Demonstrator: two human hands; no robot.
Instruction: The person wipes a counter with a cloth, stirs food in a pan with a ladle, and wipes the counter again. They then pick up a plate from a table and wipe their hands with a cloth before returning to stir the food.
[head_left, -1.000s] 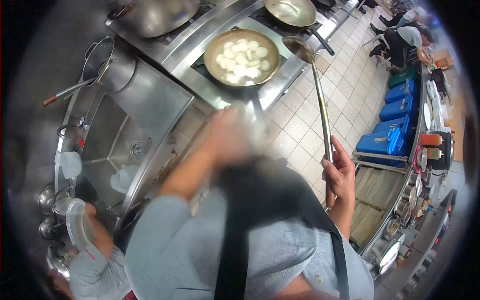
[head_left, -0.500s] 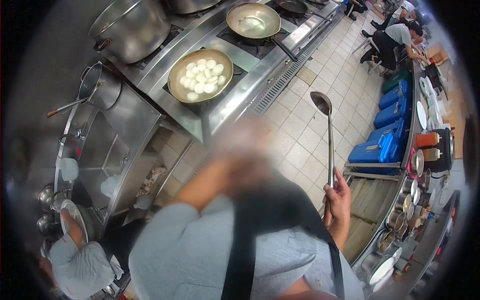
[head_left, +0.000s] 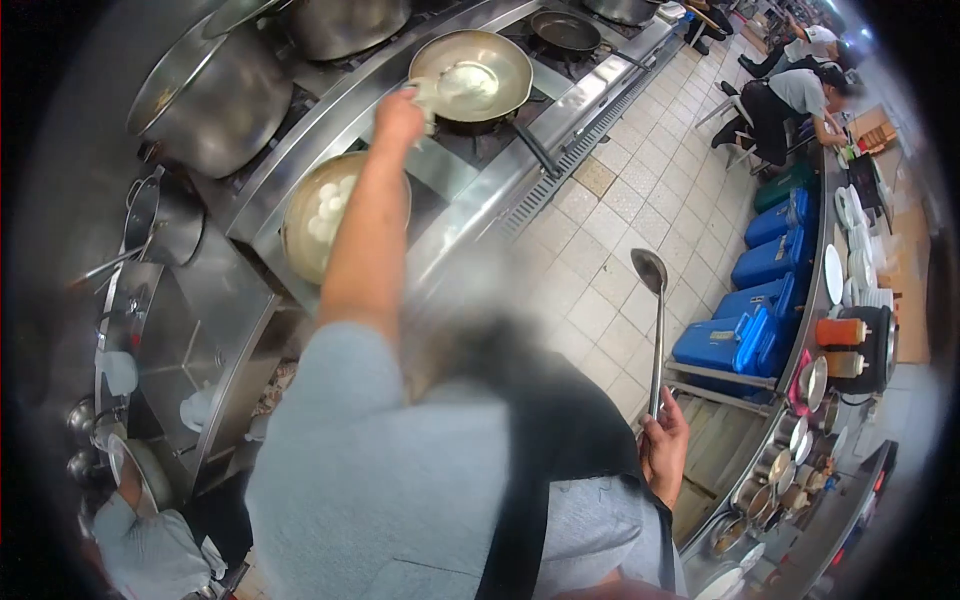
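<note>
My left hand (head_left: 399,118) is stretched out over the stove, its fingers closed round a pale cloth (head_left: 425,98) at the left rim of a metal pan (head_left: 504,57). Shiny liquid lies in that pan, and its dark handle points down to the right. Below my left forearm, partly covered by it, is a second pan (head_left: 297,215) with several white, egg-like pieces (head_left: 330,208). At the right, my right hand (head_left: 664,445) grips the lower end of a long metal ladle (head_left: 658,330), bowl end up, over the tiled floor.
Large pots (head_left: 215,105) stand at the upper left, above a sink counter (head_left: 175,340). A small dark pan (head_left: 565,32) sits on a farther burner. Blue bins (head_left: 735,340) line the right counter. A person (head_left: 160,550) is at the lower left; others (head_left: 785,105) are at the upper right.
My left hand has reached from near my chest out to the far pan, with the cloth in it. The view has shifted. The ladle is still in my right hand.
</note>
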